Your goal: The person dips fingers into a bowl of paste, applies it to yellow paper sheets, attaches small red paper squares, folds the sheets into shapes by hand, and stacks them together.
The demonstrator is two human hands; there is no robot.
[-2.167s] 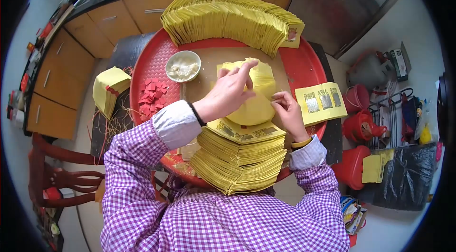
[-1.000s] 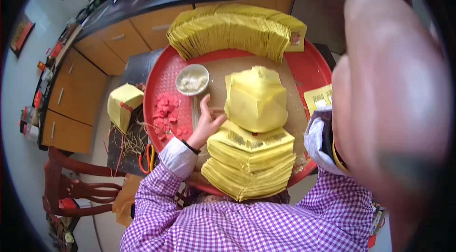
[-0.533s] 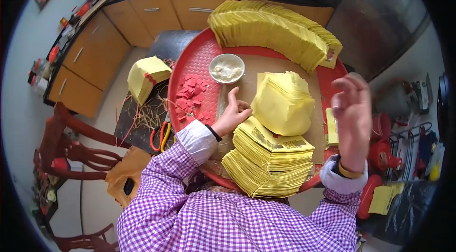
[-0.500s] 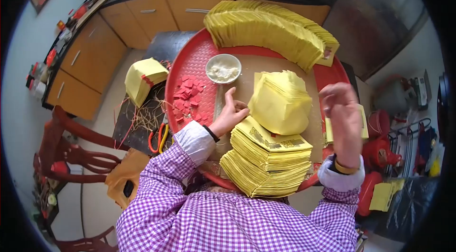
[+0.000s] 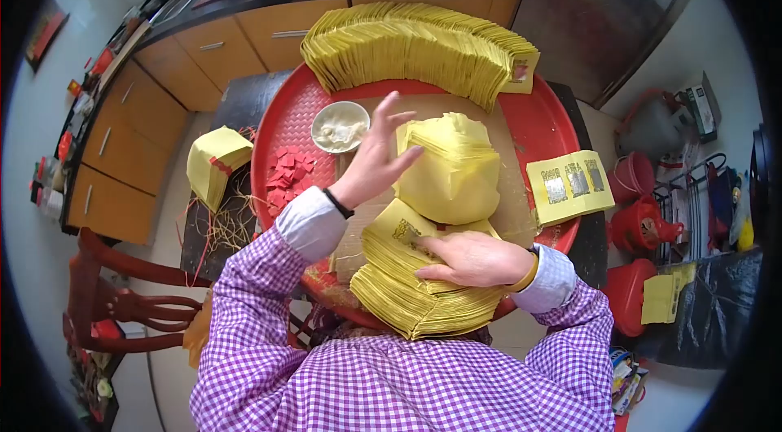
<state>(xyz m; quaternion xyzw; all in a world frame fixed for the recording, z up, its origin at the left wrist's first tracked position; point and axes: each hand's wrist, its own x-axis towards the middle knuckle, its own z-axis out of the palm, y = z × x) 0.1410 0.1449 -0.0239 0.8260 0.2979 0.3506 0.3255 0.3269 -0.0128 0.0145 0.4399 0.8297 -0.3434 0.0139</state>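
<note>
My left hand [image 5: 375, 157] hovers with its fingers spread between the white bowl of pale paste [image 5: 340, 127] and a pile of plain yellow paper [image 5: 450, 175]. My right hand [image 5: 476, 259] lies with fingers stretched out on a thick stack of folded, printed yellow paper [image 5: 391, 281] close to my body. The top sheet's right side is partly covered by that hand. A bit of red shows at the join between the two piles. Small red paper pieces [image 5: 290, 175] are heaped on the left of the red round tray [image 5: 281, 106].
A long curved row of yellow paper packets [image 5: 407, 49] lines the tray's far edge. A printed yellow packet [image 5: 570, 186] lies at its right. To the left are a tied yellow bundle [image 5: 216, 163], loose strings [image 5: 224, 236] and a wooden chair [image 5: 122, 293].
My right hand has come down from the raised position at the right onto the printed stack. My left hand has lifted from beside the piles and opened. The whole view has shifted.
</note>
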